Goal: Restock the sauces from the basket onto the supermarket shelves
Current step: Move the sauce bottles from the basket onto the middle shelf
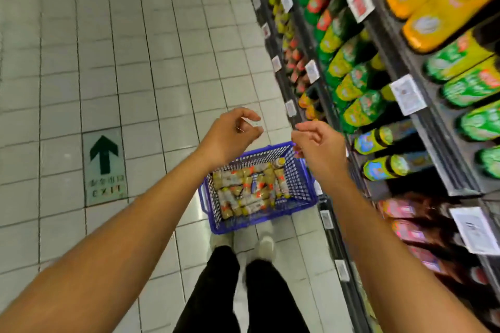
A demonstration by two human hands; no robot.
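Note:
A blue plastic basket (303, 199) sits on the tiled floor just ahead of my feet, filled with several small sauce jars (249, 189) lying on their sides. Both my arms reach out above it. My left hand (230, 135) hovers over the basket's far left rim with its fingers loosely curled and nothing in it. My right hand (319, 149) hangs over the far right rim, fingers apart and bent, also holding nothing. The shelves (422, 105) of bottled sauces run along my right side.
Shelves on the right hold rows of green, yellow and orange bottles with white price tags (408, 94) on the edges. A green exit arrow sticker (104, 167) marks the floor at left. My legs and shoes (266, 247) stand behind the basket.

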